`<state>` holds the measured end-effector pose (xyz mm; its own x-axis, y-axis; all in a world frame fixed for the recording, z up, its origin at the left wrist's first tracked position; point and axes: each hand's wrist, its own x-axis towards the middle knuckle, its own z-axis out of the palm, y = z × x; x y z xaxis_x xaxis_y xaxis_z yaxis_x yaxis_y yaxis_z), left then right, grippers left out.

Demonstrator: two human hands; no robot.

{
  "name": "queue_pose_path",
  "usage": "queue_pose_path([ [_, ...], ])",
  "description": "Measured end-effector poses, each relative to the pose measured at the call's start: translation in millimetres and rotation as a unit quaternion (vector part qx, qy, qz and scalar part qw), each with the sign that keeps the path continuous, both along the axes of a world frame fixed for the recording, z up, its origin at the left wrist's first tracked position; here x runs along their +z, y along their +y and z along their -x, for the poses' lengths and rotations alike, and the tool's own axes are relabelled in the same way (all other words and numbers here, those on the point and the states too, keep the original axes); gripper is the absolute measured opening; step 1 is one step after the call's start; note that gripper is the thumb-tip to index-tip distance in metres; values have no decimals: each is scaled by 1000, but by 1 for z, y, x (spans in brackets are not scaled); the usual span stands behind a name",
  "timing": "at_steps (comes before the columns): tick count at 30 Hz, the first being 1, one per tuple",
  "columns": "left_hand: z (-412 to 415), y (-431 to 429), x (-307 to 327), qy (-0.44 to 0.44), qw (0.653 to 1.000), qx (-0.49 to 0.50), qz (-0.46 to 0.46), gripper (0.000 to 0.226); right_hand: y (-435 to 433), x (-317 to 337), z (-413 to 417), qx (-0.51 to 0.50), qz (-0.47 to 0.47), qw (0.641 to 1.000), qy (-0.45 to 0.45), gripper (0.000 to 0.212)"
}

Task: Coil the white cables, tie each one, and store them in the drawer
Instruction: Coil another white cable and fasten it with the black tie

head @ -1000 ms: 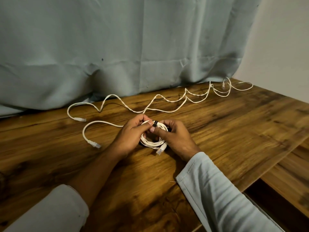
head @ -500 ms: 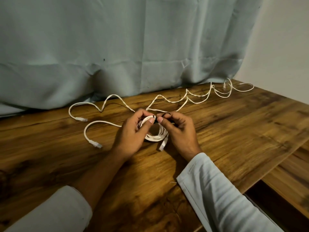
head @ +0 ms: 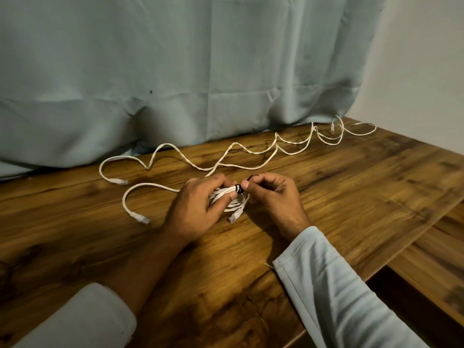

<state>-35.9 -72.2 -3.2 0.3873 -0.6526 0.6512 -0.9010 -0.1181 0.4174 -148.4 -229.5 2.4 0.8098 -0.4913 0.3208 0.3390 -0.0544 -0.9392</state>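
Pinching the coiled white cable (head: 233, 204) between thumb and curled fingers, the left hand (head: 198, 209) holds it at the middle of the wooden surface (head: 351, 197). The right hand (head: 273, 197) pinches the black tie (head: 239, 189) wrapped round the coil's top. Loose white cables (head: 226, 167) snake along the far side, below the curtain (head: 175, 71).

Wood-grain tabletop (head: 351, 197) with dark knots; pale blue-green curtain (head: 175, 71) hanging behind it, hem resting on the far edge; plain white wall (head: 426, 71) at right.
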Motion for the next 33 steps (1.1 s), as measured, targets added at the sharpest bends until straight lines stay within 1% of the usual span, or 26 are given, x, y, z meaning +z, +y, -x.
queue_pose_path([
  [2,5,-2,1,31,999,-23,5,12,-3,-2,3,-14,-3,1000,-3,17],
  [3,6,-3,1,65,997,-35,11,11,-4,-2,3,-21,-7,1000,-2,15],
  [6,6,-4,2,218,973,-63,30,8,-3,-3,2,-35,-12,999,-2,19],
  [7,4,-3,2,251,965,-68,41,8,-3,-2,2,-37,-13,999,-7,22],
  [9,1,-2,3,267,960,-63,64,10,-3,0,2,-44,-5,999,-28,25],
  [10,1,-2,5,253,963,-57,72,11,-2,1,2,-48,3,998,-41,25],
  [11,1,-2,7,219,972,-46,76,12,-1,3,2,-52,10,997,-57,26],
  [12,1,-3,8,163,983,-27,75,14,-1,4,2,-56,15,995,-76,25],
  [14,4,-5,11,13,998,27,60,19,-2,6,2,-65,19,991,-114,19],
  [15,5,-5,13,-58,996,41,55,21,-3,6,1,-70,20,989,-126,17],
  [16,5,-5,15,-111,991,44,52,22,-5,5,0,-73,19,988,-132,16],
  [17,5,-5,15,-143,988,43,48,23,-6,5,0,-74,19,988,-133,16],
  [19,1,-2,11,-155,987,37,28,24,-4,2,-2,-64,16,991,-113,18],
  [21,-3,-1,4,-116,993,23,-16,22,-1,-3,-2,-34,-15,997,-72,12],
  [23,-8,0,-4,-55,997,12,-49,19,-1,-7,-1,-9,-19,999,-27,5],
  [27,-15,1,-7,70,996,-22,-56,14,-8,-8,2,24,-6,1000,9,6],
  [30,-15,1,-5,131,989,-39,-60,26,-11,-9,4,36,8,999,13,15],
  [33,-14,2,-2,155,984,-47,-75,39,-10,-9,6,48,-54,997,-11,11],
])
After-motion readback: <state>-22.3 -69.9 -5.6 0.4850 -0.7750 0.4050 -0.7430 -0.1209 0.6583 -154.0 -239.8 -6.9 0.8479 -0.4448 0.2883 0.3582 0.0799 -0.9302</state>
